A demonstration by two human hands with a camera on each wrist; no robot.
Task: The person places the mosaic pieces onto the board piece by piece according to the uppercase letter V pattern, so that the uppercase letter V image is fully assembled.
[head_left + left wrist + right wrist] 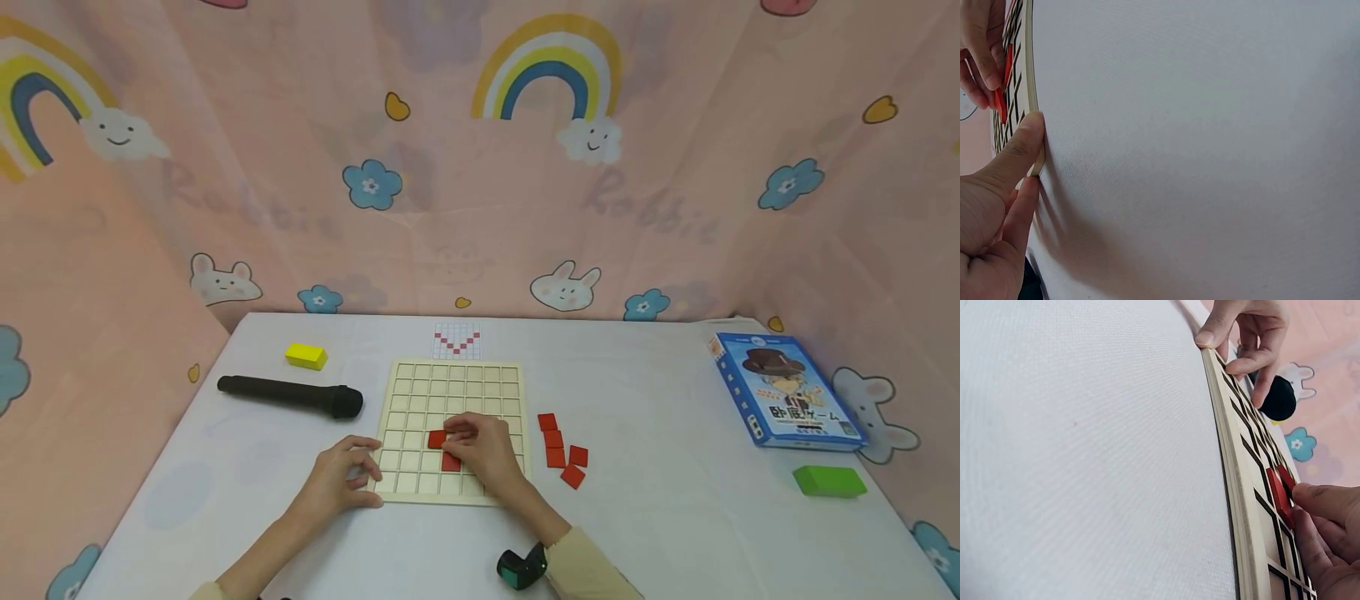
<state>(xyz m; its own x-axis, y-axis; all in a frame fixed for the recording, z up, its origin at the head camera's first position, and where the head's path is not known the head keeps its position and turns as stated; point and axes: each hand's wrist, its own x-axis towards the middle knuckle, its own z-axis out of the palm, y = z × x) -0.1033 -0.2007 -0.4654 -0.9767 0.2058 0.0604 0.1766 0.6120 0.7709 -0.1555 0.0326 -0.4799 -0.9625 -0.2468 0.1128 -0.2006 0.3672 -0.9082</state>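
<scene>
Pink printed backdrop (465, 217) with rainbows, flowers and rabbit faces, hanging behind and at both sides. White worktop (675, 517) in front of it.

Far left corner: yellow block (306, 357). Just nearer the viewer, a black microphone (281, 392) lies slanted, its head pointing at the board and near the left hand. Far edge, left of middle: small pattern card (457, 343) printed with a red V of squares. Far right corner: blue boxed game (791, 396), tilted in its lie, along the right edge; green block (829, 482) below it, close to that same edge.

Grid board (408, 482) sits left of the worktop's middle, its far side just beneath the card. Two red tiles (451, 462) show on it, set corner to corner. Five loose tiles (554, 457) lie on the worktop just off the board's right side, between it and the boxed game, though much closer to the board.

Left hand (341, 477): thumb and fingers curved about the board's near left corner, gripping it. Right hand (483, 450): over the board, thumb and fingertips drawn in at the two red tiles, touching; cannot tell whether one is pinched. Its back and knuckles block some cells right of them. Dark device (521, 570) at the right cuff, clear of the board.
</scene>
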